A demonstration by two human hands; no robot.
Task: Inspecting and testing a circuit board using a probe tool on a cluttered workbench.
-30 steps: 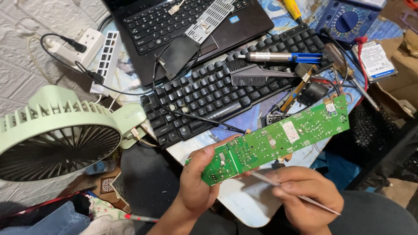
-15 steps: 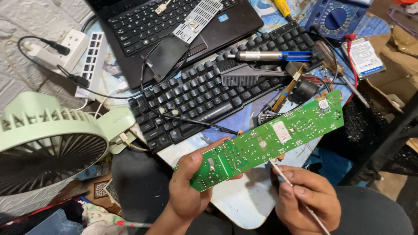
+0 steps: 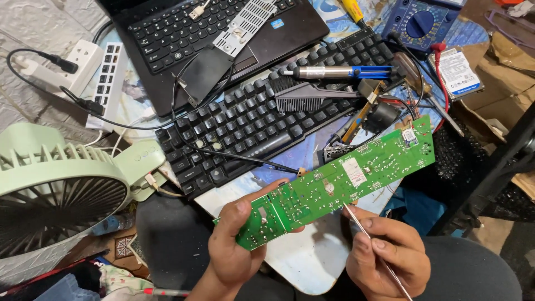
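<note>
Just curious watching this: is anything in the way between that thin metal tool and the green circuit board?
Nothing visible. The right hand holds the thin metal tool, whose tip already reaches the green circuit board, held at its near end by the left hand.

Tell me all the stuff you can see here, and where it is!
long green circuit board: one, green, held at its lower left end over the lap
thin metal probe: one, silver, tip touching the board's underside edge
black desktop keyboard: one, black, middle of the bench
black laptop: one, black, top centre
pale green desk fan: one, light green, left
white power strip: one, white, upper left
blue multimeter: one, blue, top right
silver and blue desoldering pump: one, lying on the keyboard
black plastic brush: one, black, on the keyboard
left hand: fingers gripping the board
right hand: fingers pinching the probe
</note>
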